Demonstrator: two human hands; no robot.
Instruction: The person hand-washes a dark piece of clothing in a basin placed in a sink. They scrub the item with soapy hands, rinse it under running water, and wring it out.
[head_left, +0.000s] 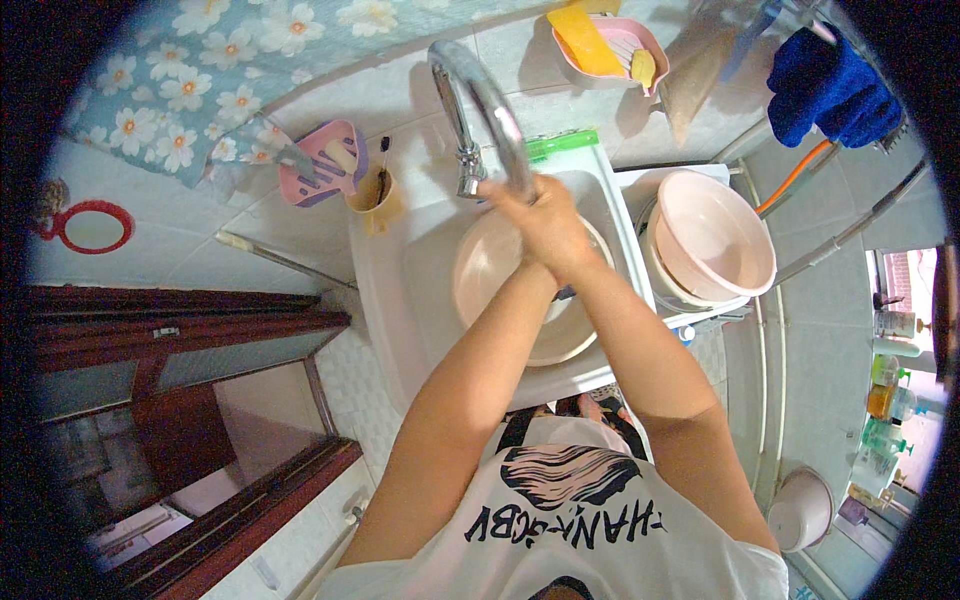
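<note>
My right hand (556, 225) lies over my left hand (541, 274) beneath the spout of a chrome gooseneck faucet (504, 124). The two hands overlap at the wrists, and most of the left one is hidden. The right hand's thumb side is blurred close to the spout's end; whether it touches the metal I cannot tell. Below both hands sits a pale pink plastic basin (480, 289) inside the white sink (424, 300). A small dark thing (564, 292) shows between my forearms, too little of it visible to name.
Left of the faucet are a tan cup (375, 206) with a toothbrush and a pink-and-purple soap dish (322, 165). A green comb-like strip (562, 145) lies on the back rim. Stacked basins (716, 232) stand right. Blue cloth (832, 94) hangs beyond; several bottles (885, 405) line the far right.
</note>
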